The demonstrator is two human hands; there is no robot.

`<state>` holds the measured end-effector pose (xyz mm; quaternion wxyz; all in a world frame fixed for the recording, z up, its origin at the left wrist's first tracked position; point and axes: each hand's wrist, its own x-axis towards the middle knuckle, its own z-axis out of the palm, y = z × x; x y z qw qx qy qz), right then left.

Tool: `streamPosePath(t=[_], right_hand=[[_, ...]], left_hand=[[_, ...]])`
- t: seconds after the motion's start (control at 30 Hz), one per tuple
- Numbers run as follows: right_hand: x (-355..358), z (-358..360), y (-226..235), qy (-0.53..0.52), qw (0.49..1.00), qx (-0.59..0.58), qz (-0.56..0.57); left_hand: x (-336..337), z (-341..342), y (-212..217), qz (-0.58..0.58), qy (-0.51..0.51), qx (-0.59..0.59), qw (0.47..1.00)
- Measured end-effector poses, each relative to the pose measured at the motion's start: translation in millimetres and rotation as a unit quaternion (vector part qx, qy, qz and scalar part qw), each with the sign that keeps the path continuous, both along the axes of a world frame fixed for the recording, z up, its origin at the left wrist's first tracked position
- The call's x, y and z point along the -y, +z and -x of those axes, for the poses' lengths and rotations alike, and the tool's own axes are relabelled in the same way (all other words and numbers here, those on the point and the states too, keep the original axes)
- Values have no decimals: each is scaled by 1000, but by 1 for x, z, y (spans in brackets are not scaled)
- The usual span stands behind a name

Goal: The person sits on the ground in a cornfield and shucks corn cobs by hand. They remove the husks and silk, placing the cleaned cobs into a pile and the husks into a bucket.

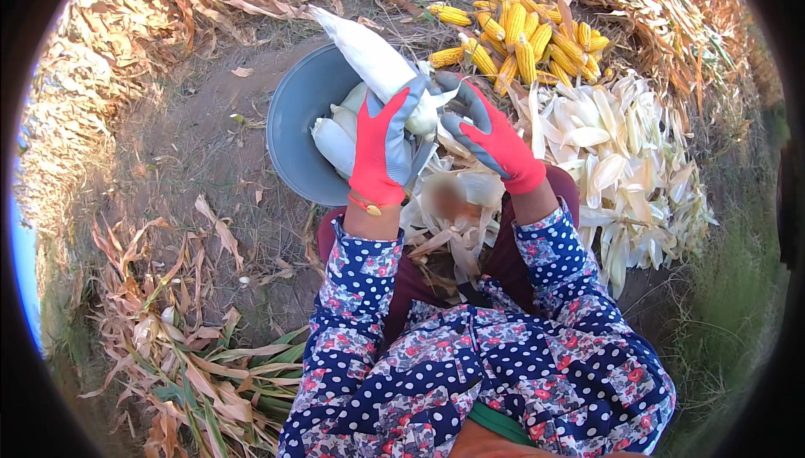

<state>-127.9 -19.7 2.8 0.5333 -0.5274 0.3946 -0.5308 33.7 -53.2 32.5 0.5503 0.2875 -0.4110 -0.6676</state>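
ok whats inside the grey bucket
The grey bucket has corn ears in pale husks; the left hand and the ear it holds cover part, so the full count is hidden.

Head view, from the left lens worn by the person [495, 357] before me. It looks steeply down over the blue polka-dotted floral garment [553, 378], facing forward past the near left hand [388, 135] and right hand [493, 133] in red-and-grey gloves [513, 156] to the round grey plastic bucket [289, 135] and, farther off, the heap of yellow corn cobs [524, 51]; its circular field ends in black.
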Motion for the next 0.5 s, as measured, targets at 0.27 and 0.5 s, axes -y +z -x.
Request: streamPosePath(t=[0.27, 0.5], right_hand=[[2, -9, 3, -53, 980, 165, 97], [-2, -1, 0, 124, 914, 386, 32]], left_hand=[[-4, 31, -25, -13, -26, -38, 999], [4, 16, -20, -119, 24, -128, 984]])
